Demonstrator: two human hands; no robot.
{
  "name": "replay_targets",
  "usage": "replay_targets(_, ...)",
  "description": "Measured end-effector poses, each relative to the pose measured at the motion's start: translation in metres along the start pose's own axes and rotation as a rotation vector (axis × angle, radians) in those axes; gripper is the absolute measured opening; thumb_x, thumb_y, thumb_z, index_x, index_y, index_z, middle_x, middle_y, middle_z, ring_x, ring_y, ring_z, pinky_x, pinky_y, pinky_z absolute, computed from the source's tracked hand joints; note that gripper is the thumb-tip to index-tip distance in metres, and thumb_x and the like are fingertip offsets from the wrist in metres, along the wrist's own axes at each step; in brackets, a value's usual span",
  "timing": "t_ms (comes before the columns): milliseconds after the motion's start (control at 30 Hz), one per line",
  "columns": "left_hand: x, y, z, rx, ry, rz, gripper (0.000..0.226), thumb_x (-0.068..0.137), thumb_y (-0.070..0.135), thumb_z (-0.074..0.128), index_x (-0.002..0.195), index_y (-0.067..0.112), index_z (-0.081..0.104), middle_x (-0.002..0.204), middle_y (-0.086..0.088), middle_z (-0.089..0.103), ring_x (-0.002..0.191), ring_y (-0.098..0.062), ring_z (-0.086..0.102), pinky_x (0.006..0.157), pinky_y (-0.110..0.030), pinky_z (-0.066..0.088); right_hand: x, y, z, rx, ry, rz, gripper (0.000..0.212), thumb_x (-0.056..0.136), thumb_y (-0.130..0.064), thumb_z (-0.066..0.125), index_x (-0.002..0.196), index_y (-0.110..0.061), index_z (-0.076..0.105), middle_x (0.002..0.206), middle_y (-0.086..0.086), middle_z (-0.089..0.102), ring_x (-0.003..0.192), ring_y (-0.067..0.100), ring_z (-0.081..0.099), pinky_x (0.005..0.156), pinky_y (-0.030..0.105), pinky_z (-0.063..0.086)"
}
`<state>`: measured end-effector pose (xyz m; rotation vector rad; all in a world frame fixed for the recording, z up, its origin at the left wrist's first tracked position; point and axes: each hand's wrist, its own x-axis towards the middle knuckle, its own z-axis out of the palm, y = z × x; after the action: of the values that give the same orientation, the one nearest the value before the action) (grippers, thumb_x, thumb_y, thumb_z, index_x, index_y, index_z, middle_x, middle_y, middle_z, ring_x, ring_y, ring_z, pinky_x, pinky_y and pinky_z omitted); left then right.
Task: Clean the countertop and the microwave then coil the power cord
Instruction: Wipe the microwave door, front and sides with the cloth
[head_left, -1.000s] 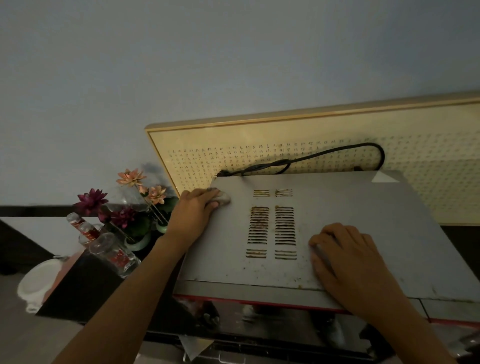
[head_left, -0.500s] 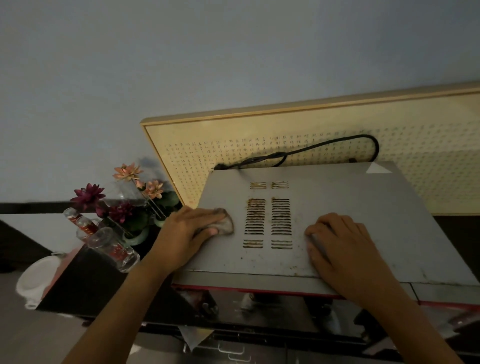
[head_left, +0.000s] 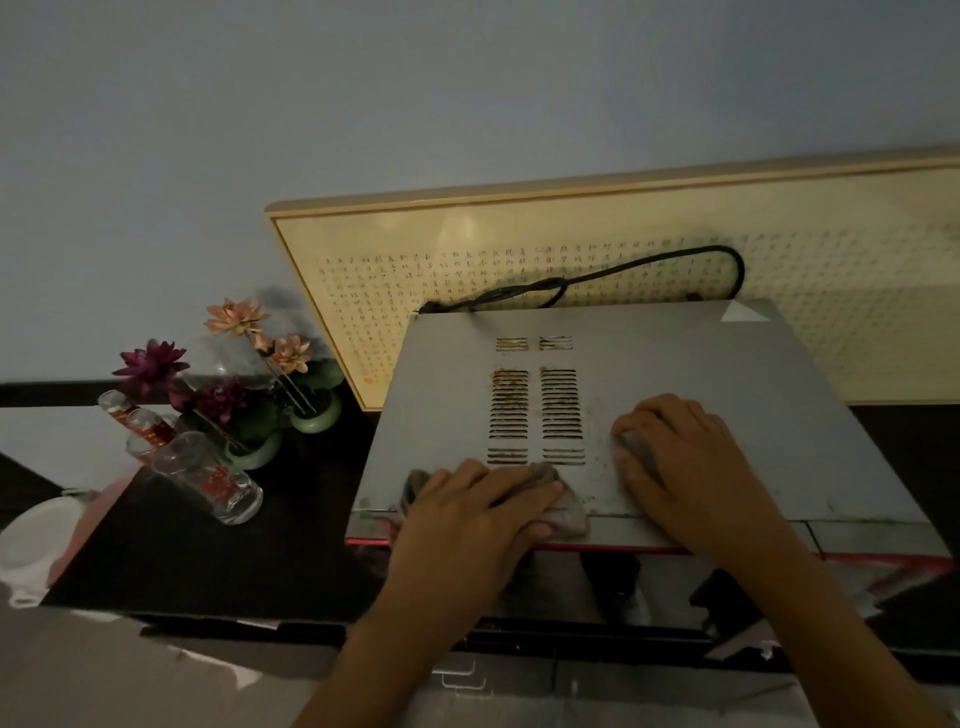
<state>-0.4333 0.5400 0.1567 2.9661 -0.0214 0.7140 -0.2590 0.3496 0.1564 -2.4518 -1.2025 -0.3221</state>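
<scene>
At the far left of the dark worktop (head_left: 218, 561) stand some small glass bottles (head_left: 208, 478) and a bunch of artificial flowers (head_left: 228, 364), none of which I am touching. Next comes the microwave (head_left: 675, 374), seen from above. My left hand (head_left: 478, 519) lies flat on a grey cloth (head_left: 569, 512) at the near left edge of its top, fingers straight and pressing down, just in front of the vent slots (head_left: 537, 415). My right hand (head_left: 685, 467) rests to the right of the slots, fingers bent over a grey thing of which only a little shows; I cannot tell what it is or whether I grip it. Behind the microwave the black power cord (head_left: 623, 273) loops loosely against a framed panel (head_left: 857, 270).

I judge the job mid-way through the microwave step: rusty grime sits in the slots and specks remain around them. Whether the worktop is wiped I cannot tell. The cord is not yet coiled.
</scene>
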Motion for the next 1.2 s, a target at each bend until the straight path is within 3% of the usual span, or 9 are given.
replay_targets(267,0.023,0.033,0.018,-0.142,0.077,-0.02,0.037,0.101,0.045,0.047,0.125,0.03,0.07,0.122,0.007,0.071,0.1,-0.021,0.067,0.085,-0.038,0.055,-0.037,-0.01,-0.026,0.231,0.149,0.18,0.034,0.095,-0.041,0.043,0.115,-0.021,0.062,0.118,-0.003,0.054,0.106,0.015,0.052,0.094,0.039,0.046)
replay_targets(433,0.045,0.076,0.001,-0.755,0.051,-0.198,0.019,0.095,0.053,0.058,0.113,0.044,0.058,0.114,0.02,0.066,0.103,-0.004,0.062,0.085,-0.026,0.054,-0.081,-0.025,-0.051,0.617,0.217,0.365,0.046,0.098,-0.057,0.033,0.128,-0.027,0.052,0.114,-0.016,0.063,0.108,0.005,0.062,0.088,0.031,0.055)
replay_targets(600,0.086,0.148,0.0,-1.075,-0.018,-0.219,0.011,0.094,0.031,0.07,0.097,0.038,0.061,0.105,0.018,0.068,0.09,-0.006,0.07,0.073,-0.02,0.057,-0.101,0.001,-0.084,1.036,0.341,0.342,0.036,0.1,-0.045,0.033,0.127,-0.029,0.051,0.116,-0.018,0.065,0.108,0.007,0.065,0.084,0.019,0.054)
replay_targets(733,0.118,0.209,0.025,-0.937,-0.064,-0.136,0.008,0.096,0.04,0.065,0.104,0.037,0.066,0.121,0.028,0.064,0.112,-0.004,0.064,0.094,-0.035,0.056,-0.121,0.052,-0.105,1.071,0.436,0.356,0.03,0.1,-0.04,0.039,0.127,-0.031,0.048,0.114,-0.026,0.062,0.107,0.0,0.064,0.078,0.011,0.052)
replay_targets(800,0.133,0.232,0.04,-0.807,-0.038,-0.004,0.017,0.098,0.042,0.058,0.111,0.038,0.068,0.126,0.035,0.059,0.123,0.0,0.055,0.105,-0.026,0.045,-0.134,0.085,-0.109,1.03,0.494,0.368,0.035,0.098,-0.043,0.04,0.129,-0.029,0.049,0.118,-0.023,0.062,0.11,0.002,0.063,0.082,0.011,0.051)
replay_targets(867,0.142,0.244,0.056,-0.691,-0.071,0.085,0.025,0.1,0.039,0.055,0.117,0.032,0.072,0.132,0.028,0.06,0.127,-0.004,0.053,0.108,-0.023,0.039,-0.147,0.116,-0.109,1.005,0.538,0.409,0.035,0.098,-0.043,0.04,0.128,-0.029,0.051,0.12,-0.018,0.063,0.112,0.006,0.063,0.084,0.012,0.051)
replay_targets(967,0.142,0.243,0.084,-0.514,-0.118,0.065,0.03,0.103,0.04,0.049,0.123,0.03,0.069,0.137,0.017,0.061,0.131,-0.009,0.052,0.111,-0.036,0.04,-0.165,0.159,-0.097,1.061,0.561,0.544,0.024,0.102,-0.04,0.042,0.121,-0.031,0.054,0.113,-0.015,0.066,0.1,0.008,0.068,0.072,0.018,0.056)
replay_targets(1067,0.136,0.24,0.101,-0.266,-0.178,0.065,0.031,0.104,0.04,0.046,0.124,0.032,0.067,0.14,0.013,0.061,0.137,-0.012,0.05,0.117,-0.046,0.035,-0.181,0.186,-0.068,1.246,0.458,0.756,0.028,0.099,-0.044,0.041,0.12,-0.031,0.055,0.113,-0.009,0.065,0.094,0.005,0.067,0.062,0.019,0.056)
replay_targets(1200,0.138,0.246,0.1,-0.155,-0.239,0.032,0.038,0.106,0.039,0.039,0.121,0.026,0.071,0.144,0.005,0.059,0.141,-0.019,0.046,0.119,-0.049,0.035,-0.188,0.185,-0.031,1.163,0.31,0.717,0.025,0.099,-0.055,0.043,0.119,-0.045,0.052,0.11,-0.03,0.06,0.104,0.001,0.062,0.074,0.017,0.054)
